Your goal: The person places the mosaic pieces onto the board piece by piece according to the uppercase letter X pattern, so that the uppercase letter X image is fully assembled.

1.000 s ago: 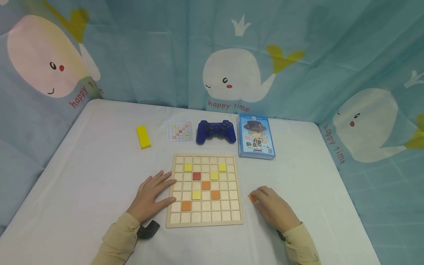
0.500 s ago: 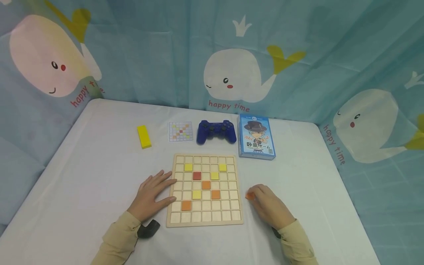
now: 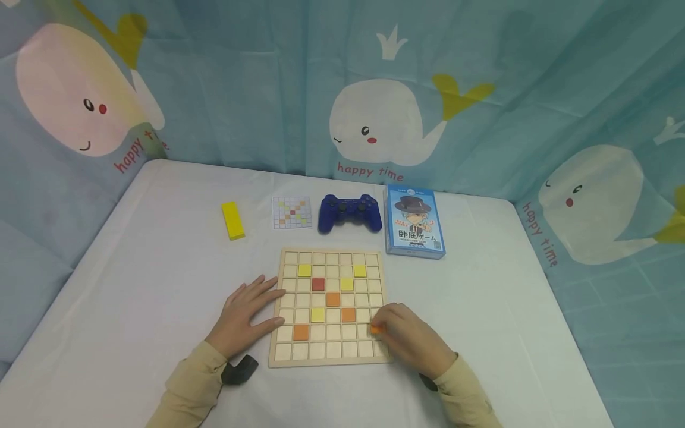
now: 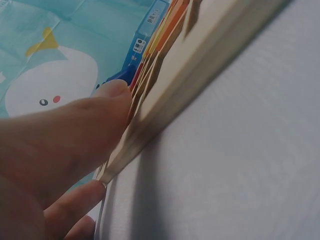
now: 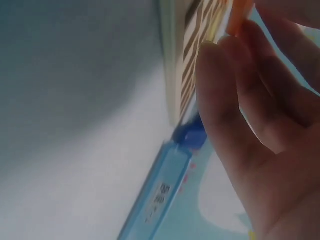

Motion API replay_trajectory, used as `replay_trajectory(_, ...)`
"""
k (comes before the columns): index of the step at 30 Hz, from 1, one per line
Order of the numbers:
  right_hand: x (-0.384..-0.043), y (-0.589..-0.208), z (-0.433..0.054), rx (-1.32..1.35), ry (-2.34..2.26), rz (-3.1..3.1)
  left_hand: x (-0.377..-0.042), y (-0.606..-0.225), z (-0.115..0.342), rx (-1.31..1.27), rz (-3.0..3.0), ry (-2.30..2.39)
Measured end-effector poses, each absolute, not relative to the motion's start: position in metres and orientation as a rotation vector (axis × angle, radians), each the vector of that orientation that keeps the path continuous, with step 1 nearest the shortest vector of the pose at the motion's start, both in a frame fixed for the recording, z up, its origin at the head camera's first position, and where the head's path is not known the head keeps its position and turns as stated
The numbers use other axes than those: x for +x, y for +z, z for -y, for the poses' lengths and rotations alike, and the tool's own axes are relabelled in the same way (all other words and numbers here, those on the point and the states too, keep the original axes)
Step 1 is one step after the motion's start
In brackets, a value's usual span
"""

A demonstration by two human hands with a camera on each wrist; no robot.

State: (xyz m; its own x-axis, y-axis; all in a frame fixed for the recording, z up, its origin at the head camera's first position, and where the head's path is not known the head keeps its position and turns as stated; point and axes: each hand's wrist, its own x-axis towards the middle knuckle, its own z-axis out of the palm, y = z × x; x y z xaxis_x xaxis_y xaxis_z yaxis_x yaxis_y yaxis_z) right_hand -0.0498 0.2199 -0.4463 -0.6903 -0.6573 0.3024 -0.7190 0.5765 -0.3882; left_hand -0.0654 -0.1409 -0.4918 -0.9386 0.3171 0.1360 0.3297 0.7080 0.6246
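A wooden grid board [image 3: 332, 361] lies on the white table, with yellow, orange and red square tiles in several of its cells. My right hand [image 3: 414, 339] pinches an orange tile [image 3: 377, 329] over the board's right side, near the second row from the front. In the right wrist view that orange tile [image 5: 240, 16] shows at the fingertips, above the grid. My left hand [image 3: 245, 318] rests with spread fingers at the board's left edge, thumb and fingertips touching the frame. The left wrist view shows the thumb [image 4: 100, 120] against the board's rim.
Behind the board lie a card [image 3: 291, 213] printed with a coloured grid, a blue game controller [image 3: 349, 213] and a blue box [image 3: 414, 221]. A yellow block [image 3: 232, 220] lies at the back left. A curtain [image 3: 241, 95] with whales hangs behind the table.
My right hand has moved left with the orange tile, from the table beside the board to over its right columns. My left hand stays in place.
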Motion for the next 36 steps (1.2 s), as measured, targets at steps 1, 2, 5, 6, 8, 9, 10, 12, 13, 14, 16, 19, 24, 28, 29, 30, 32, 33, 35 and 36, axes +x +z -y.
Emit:
replay_trajectory(1,-0.049,-0.447,-0.218,1.186,0.747,2.675,-0.065,-0.492,0.141,-0.544,2.888,-1.065)
replay_trajectory(2,-0.049,-0.447,-0.216,1.195,0.757,2.678,-0.065,-0.492,0.141,-0.543,2.889,-1.065)
replay_trajectory(5,-0.047,-0.448,-0.211,1.207,0.769,2.699,-0.065,-0.493,0.14,-0.546,2.888,-1.062)
replay_trajectory(6,-0.047,-0.449,-0.21,1.212,0.771,2.705,-0.065,-0.493,0.14,-0.547,2.887,-1.065)
replay_trajectory(8,-0.046,-0.451,-0.208,1.215,0.786,2.718,-0.065,-0.493,0.14,-0.551,2.884,-1.067)
replay_trajectory(9,-0.046,-0.451,-0.207,1.217,0.784,2.721,-0.065,-0.493,0.14,-0.554,2.882,-1.07)
replay_trajectory(10,-0.046,-0.452,-0.207,1.222,0.78,2.718,-0.065,-0.493,0.14,-0.557,2.879,-1.072)
replay_trajectory(12,-0.046,-0.452,-0.206,1.232,0.785,2.711,-0.065,-0.493,0.14,-0.559,2.877,-1.071)
replay_trajectory(13,-0.046,-0.452,-0.206,1.237,0.785,2.705,-0.065,-0.493,0.14,-0.559,2.876,-1.068)
replay_trajectory(14,-0.046,-0.452,-0.206,1.247,0.777,2.694,-0.065,-0.493,0.14,-0.559,2.878,-1.068)
replay_trajectory(16,-0.047,-0.452,-0.205,1.262,0.78,2.673,-0.065,-0.492,0.14,-0.556,2.885,-1.065)
replay_trajectory(19,-0.048,-0.452,-0.204,1.278,0.781,2.646,-0.066,-0.491,0.141,-0.55,2.897,-1.07)
replay_trajectory(24,-0.049,-0.452,-0.202,1.253,0.762,2.669,-0.066,-0.491,0.141,-0.55,2.899,-1.065)
replay_trajectory(28,-0.049,-0.453,-0.202,1.223,0.734,2.706,-0.066,-0.491,0.14,-0.547,2.899,-1.064)
replay_trajectory(29,-0.049,-0.453,-0.202,1.221,0.73,2.71,-0.066,-0.492,0.14,-0.546,2.901,-1.066)
replay_trajectory(30,-0.049,-0.454,-0.202,1.222,0.726,2.709,-0.066,-0.492,0.14,-0.545,2.902,-1.068)
replay_trajectory(32,-0.05,-0.454,-0.203,1.226,0.721,2.708,-0.066,-0.492,0.14,-0.545,2.905,-1.071)
replay_trajectory(33,-0.05,-0.454,-0.203,1.226,0.722,2.711,-0.066,-0.492,0.14,-0.545,2.906,-1.071)
replay_trajectory(35,-0.051,-0.454,-0.202,1.227,0.718,2.722,-0.066,-0.492,0.14,-0.546,2.903,-1.068)
replay_trajectory(36,-0.051,-0.454,-0.202,1.225,0.712,2.734,-0.066,-0.492,0.14,-0.547,2.902,-1.065)
